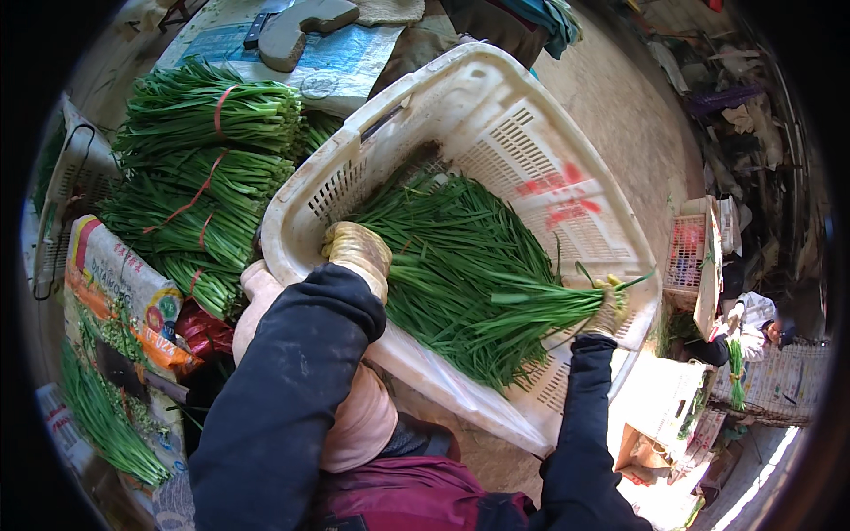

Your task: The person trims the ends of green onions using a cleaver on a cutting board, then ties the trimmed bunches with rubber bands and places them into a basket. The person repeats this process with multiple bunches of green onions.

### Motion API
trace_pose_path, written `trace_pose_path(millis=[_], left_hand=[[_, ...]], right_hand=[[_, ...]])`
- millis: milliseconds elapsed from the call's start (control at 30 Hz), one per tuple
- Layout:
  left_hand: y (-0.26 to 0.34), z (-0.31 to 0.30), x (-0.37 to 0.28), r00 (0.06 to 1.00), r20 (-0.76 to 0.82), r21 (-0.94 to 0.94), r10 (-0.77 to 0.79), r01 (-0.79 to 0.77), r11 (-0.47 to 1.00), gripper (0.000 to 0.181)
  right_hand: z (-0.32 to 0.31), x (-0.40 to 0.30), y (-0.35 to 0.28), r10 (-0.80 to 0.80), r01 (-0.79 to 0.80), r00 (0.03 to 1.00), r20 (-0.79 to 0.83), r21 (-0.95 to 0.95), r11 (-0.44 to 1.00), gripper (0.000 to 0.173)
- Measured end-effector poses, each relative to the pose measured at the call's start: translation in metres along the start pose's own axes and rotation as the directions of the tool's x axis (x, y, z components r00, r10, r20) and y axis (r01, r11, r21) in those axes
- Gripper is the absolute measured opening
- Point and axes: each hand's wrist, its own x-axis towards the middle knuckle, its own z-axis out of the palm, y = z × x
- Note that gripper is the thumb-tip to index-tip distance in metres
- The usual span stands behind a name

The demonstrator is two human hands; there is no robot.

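Before me a white plastic crate [611, 199] with slotted walls lies tilted, holding a heap of loose green leaves, apparently garlic chives [451, 232]. At the crate's right side my right hand [607, 305], in a soiled yellowish glove, is closed around the gathered ends of some chives [551, 302]. Their leaves spread leftward over the heap. My left hand [358, 255], gloved too, is at the crate's near left rim, against the leaves. Its fingers are curled out of sight, so whether it grips anything is hidden.
Bundles of chives [212, 119] tied with red bands are stacked left of the crate. A knife [255, 30] lies beyond them, beside a curved grey block [282, 40]. More chives [106, 411] lie at lower left. Another person [754, 325] at far right is near a tied bunch [736, 372].
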Motion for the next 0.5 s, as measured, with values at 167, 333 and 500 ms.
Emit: trace_pose_path(millis=[167, 333, 500], left_hand=[[-0.04, -0.019, -0.032, 0.956, -0.289, -0.362, -0.043, -0.068, 0.93, 0.039], [-0.092, -0.008, -0.046, 0.454, -0.835, -0.52, -0.311, -0.47, 0.713, 0.036], [-0.104, -0.005, -0.05, 0.346, -0.891, -0.413, -0.295, -0.348, 0.841, 0.053]], right_hand=[[0.068, -0.03, -0.078, 0.105, 0.13, 0.768, 0.632, -0.315, 0.94, 0.025], [0.165, -0.084, -0.037, 0.363, 0.1, 0.422, 0.831, -0.441, 0.892, 0.039], [0.275, -0.107, 0.032, 0.511, 0.456, 0.314, 0.8, -0.599, 0.659, 0.048]])
